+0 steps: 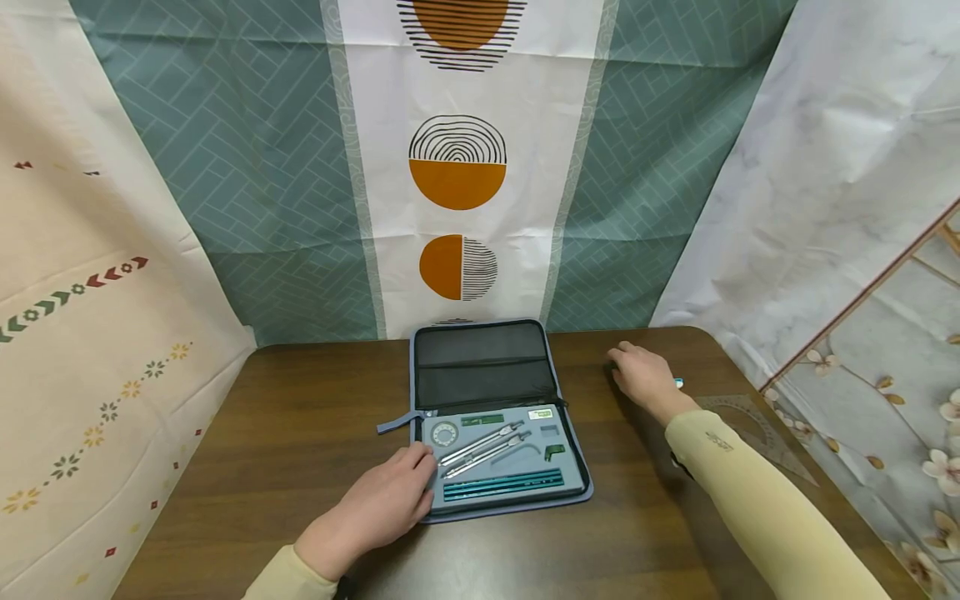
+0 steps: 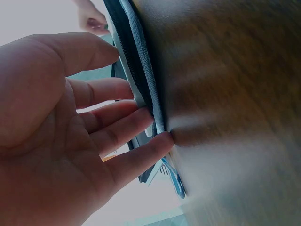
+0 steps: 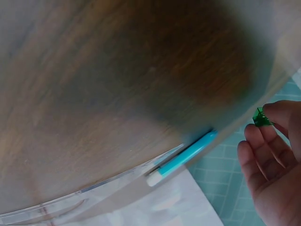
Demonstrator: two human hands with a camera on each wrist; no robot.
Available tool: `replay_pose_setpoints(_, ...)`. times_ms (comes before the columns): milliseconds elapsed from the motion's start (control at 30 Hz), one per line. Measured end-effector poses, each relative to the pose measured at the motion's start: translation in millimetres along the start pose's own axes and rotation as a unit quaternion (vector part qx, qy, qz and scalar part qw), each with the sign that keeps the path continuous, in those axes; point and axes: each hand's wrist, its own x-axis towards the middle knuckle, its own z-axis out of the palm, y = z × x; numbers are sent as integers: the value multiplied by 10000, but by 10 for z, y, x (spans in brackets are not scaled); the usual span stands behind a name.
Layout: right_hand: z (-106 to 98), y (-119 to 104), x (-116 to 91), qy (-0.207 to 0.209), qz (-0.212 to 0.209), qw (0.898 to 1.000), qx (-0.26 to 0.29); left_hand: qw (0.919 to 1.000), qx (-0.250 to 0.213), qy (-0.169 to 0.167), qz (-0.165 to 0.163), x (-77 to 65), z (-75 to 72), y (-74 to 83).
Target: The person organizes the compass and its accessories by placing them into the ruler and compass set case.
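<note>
An unzipped blue-grey zip case (image 1: 513,510) lies with its lid back. In its grey tray are two silver compasses (image 1: 480,447), teal pencils (image 1: 502,485), a round disc (image 1: 444,433), green pieces (image 1: 482,420) and a white eraser (image 1: 540,413). My left hand (image 1: 390,492) touches the case's left side; in the left wrist view its fingers (image 2: 124,132) lie fairly straight along the zip edge. To the right of the case, my right hand (image 1: 645,379) pinches a small translucent green pencil sharpener (image 3: 260,117), hidden in the head view.
A blue stick with a white end (image 3: 183,157) lies beyond my right hand. Beside it is a clear set square (image 1: 757,429) with a protractor arc, partly under my right sleeve. Patterned cloths hang around the wooden table (image 1: 300,417).
</note>
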Motion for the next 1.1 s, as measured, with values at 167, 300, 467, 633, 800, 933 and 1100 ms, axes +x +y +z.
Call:
replay_pose_setpoints(167,-34,-67,-28,14,11,9999,143,10000,28,46,17,-10,0,-2)
replay_pose_setpoints(300,-39,-100,-60,126,-14,9996,241,10000,47,61,28,-16,12,-4)
replay_pose_setpoints(467,-60,-128,-90,326,-85,9986,407,10000,57,61,26,-11,19,-4)
replay_pose_setpoints(633,-100,-177,-133,328,-9,9976,614,9999,67,84,33,-9,12,0)
replay_pose_setpoints(800,-106,-231,-166,275,47,9969,732,9999,96,113,46,-12,9,3)
replay_pose_setpoints(933,-123,-277,-186,313,38,9960,836,9998,105,141,67,-10,23,-1)
replay_pose_setpoints(1100,-144,-363,-218,349,11,9945,986,9999,89,80,34,-2,23,-2)
